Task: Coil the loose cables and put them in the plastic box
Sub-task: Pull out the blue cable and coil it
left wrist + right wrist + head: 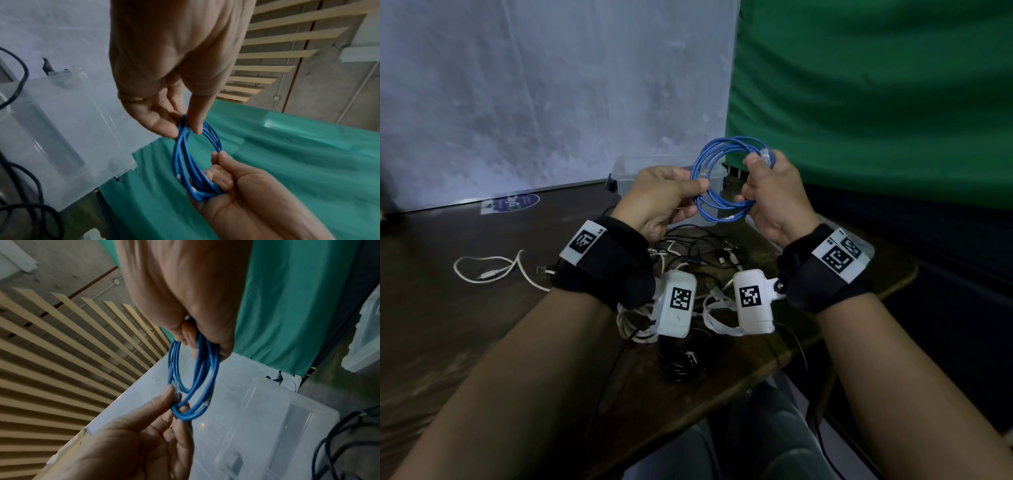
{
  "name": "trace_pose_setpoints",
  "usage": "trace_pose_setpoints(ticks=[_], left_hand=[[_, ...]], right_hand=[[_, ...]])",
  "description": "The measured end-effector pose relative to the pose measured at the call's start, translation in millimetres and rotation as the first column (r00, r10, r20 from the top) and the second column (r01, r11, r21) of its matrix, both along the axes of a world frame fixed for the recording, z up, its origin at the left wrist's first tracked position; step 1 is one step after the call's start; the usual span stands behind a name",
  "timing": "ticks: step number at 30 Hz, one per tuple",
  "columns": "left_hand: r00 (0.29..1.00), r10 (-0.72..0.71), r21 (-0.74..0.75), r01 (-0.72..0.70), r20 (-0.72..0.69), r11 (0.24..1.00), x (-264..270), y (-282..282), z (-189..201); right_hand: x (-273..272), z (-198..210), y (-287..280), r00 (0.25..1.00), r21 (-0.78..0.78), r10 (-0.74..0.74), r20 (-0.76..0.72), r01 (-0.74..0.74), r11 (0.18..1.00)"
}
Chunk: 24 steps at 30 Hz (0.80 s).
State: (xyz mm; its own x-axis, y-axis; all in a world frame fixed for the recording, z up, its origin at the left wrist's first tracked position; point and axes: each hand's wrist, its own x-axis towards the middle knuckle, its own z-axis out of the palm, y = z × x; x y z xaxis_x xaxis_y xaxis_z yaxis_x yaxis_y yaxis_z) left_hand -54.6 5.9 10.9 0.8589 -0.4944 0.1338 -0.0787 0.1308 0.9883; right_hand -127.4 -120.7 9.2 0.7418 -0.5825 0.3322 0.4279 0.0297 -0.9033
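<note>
A blue network cable point(717, 208) is wound into a small coil and held in the air by both hands, just in front of the clear plastic box point(626, 178). My left hand point(695, 198) pinches the coil's left side between thumb and fingers, close to one clear plug. My right hand point(750, 185) grips the right side, and the other clear plug point(766, 157) sticks up from its fist. The left wrist view shows the pinch point(185, 128) on the blue cable point(180, 155). In the right wrist view the blue cable point(202, 369) hangs over the open plastic box point(267, 410).
A tangle of black and white cables point(698, 253) lies on the brown table point(482, 325) under my hands. A loose white cable point(493, 270) is at the left and a black bundle point(681, 363) near the front edge. A green cloth point(876, 102) hangs behind.
</note>
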Motion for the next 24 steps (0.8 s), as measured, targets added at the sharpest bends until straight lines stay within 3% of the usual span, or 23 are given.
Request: trace_pose_setpoints(ticks=[6, 10, 17, 24], left_hand=[[0.992, 0.118, 0.043, -0.12, 0.045, 0.992, 0, -4, -2], [0.989, 0.144, 0.034, -0.145, 0.025, 0.989, 4, -5, -6], [1.0, 0.011, -0.036, -0.01, 0.02, 0.999, 8, -2, -6], [0.998, -0.064, -0.17, 0.061, -0.008, 0.984, 1, -11, -5]], right_hand=[[3, -1, 5, 0.997, -0.162, -0.075, -0.021, 0.071, 0.984], [3, 0, 7, 0.999, -0.181, -0.031, -0.026, 0.025, 0.983], [-2, 3, 1, 0.993, -0.043, 0.117, -0.014, -0.118, 0.992], [0, 8, 0, 0.996, -0.107, 0.049, -0.072, -0.056, 0.993]])
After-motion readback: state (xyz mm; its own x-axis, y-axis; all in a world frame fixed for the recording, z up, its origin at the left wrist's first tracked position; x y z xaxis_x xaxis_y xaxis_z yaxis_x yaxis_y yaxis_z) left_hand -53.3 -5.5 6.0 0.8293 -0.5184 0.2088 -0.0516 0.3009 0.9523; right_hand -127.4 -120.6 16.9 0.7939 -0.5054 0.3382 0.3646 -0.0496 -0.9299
